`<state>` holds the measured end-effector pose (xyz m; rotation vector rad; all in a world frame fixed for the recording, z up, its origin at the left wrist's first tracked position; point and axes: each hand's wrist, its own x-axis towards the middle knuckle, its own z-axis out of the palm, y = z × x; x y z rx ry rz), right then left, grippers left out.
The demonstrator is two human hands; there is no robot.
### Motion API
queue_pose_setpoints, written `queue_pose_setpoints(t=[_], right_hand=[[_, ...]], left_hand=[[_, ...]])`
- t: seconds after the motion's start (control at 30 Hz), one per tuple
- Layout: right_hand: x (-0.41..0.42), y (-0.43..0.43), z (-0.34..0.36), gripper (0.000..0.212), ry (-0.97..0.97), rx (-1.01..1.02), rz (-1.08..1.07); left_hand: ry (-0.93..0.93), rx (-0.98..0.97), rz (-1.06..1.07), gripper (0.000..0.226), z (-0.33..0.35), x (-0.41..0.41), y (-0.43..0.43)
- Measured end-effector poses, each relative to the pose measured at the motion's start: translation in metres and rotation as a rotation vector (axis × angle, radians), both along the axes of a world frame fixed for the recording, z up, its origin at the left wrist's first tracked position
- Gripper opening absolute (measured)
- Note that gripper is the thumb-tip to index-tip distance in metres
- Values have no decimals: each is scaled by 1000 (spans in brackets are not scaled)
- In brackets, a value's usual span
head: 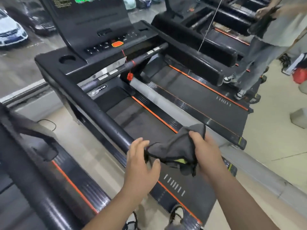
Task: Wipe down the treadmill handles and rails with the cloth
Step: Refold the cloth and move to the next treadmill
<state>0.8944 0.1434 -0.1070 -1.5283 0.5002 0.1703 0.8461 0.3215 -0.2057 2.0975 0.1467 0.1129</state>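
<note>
Above the near end of the treadmill belt [142, 120], we bunch the grey cloth [176, 150] in our right grip [205, 151], fingers clenched round its folds. Our left grip [141, 163] is released, fingers spread, just beside the cloth's left corner and the near end of the black left rail [99, 113].

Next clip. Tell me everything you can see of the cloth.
The cloth is dark grey soft fabric with a dark stitched hem and a yellow-green patch at its lower fold. Crumpled, it is held over the treadmill belt. The right hand grips its right side; the left hand reaches its left corner, contact unclear.
</note>
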Motion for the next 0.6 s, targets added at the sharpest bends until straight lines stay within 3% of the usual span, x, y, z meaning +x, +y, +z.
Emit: queue_pose_setpoints(t=[0.07,0.13,0.2,0.37,0.47,0.53,0.6], right_hand=[[20,-4,-4,14,19,32,31],[42,-13,-8,14,31,57,102],[65,-22,-8,15,42,103,167],[128,-61,-7,14,47,89,362],[167,-87,-2,14,81,175,420],[190,-101,1,17,127,250,448],[215,-110,6,20,175,324,505]], left_hand=[[-4,-81,-19,23,10,13,-15],[170,-344,-32,9,15,34,-35],[240,-491,73,29,6,60,-54],[313,-470,259,54,1,124,-103],[586,-927,186,59,21,159,-142],[640,-1156,183,67,32,178,-161],[631,-1268,226,80,41,198,-171]])
